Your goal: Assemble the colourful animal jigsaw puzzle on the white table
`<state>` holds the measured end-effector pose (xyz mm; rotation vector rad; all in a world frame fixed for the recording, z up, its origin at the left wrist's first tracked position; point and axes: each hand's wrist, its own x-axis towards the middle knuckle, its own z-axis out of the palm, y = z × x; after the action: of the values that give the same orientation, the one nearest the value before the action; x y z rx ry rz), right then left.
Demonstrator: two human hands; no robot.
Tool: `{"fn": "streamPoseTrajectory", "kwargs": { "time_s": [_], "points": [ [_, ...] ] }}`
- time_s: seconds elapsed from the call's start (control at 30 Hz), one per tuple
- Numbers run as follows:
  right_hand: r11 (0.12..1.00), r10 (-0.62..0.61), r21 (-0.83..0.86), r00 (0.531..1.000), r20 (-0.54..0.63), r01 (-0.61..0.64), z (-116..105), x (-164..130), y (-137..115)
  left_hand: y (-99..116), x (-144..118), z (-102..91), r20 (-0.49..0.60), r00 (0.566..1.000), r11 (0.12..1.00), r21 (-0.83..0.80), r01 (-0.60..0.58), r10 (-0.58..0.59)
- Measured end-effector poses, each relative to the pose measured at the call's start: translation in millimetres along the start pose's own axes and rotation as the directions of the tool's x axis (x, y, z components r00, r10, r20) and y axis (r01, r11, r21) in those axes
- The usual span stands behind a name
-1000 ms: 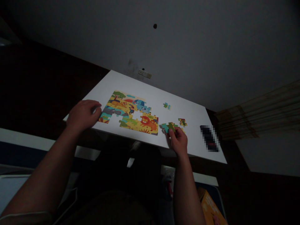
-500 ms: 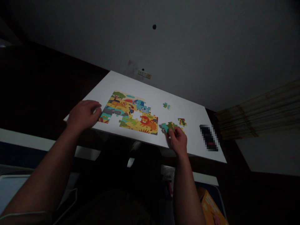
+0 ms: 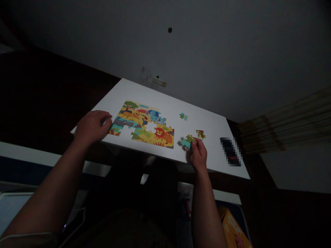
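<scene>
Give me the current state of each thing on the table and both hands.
Puzzle: partly assembled, flat, gaps showing.
Left hand: resting at the puzzle's left edge.
Right hand: pinching joined loose pieces.
Two single pieces: lying apart, untouched.
Table: white, dimly lit.

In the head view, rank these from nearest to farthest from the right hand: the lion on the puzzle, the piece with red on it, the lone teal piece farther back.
1. Piece with red, just beyond the right hand.
2. Lion, to its left, on the assembled puzzle.
3. Lone teal piece, farther back on the table.
</scene>
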<state>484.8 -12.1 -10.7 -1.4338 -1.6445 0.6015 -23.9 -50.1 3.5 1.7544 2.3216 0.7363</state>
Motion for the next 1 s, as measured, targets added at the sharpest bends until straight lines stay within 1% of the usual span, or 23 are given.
{"fn": "streamPoseTrajectory", "kwargs": {
  "time_s": [0.1, 0.37, 0.53, 0.7, 1.0],
  "points": [
    [0.995, 0.053, 0.082, 0.998, -0.040, -0.049, 1.5, 0.6, 2.9, -1.0, 0.3, 0.5, 0.004, 1.000, 1.000, 0.017, -0.018, 0.018],
    [0.990, 0.076, 0.122, 0.997, -0.034, -0.071, 4.8, 0.2, 11.3, 3.8, 1.0, -3.0, 0.036, 0.999, 0.999, 0.051, -0.013, 0.011],
    [0.988, 0.089, 0.125, 0.996, -0.027, -0.085, 5.7, 0.2, 9.0, 3.4, 0.9, -2.1, 0.014, 1.000, 0.999, 0.029, -0.021, 0.021],
    [0.988, 0.101, 0.124, 0.994, -0.028, -0.097, 5.5, 0.3, 8.1, 4.6, 0.7, -4.1, 0.006, 1.000, 1.000, -0.013, 0.000, 0.000],
    [0.990, 0.111, 0.093, 0.994, -0.016, -0.109, 3.7, 0.2, 3.6, 4.4, 1.0, -4.0, 0.008, 1.000, 1.000, -0.015, -0.005, 0.005]
  ]
}}
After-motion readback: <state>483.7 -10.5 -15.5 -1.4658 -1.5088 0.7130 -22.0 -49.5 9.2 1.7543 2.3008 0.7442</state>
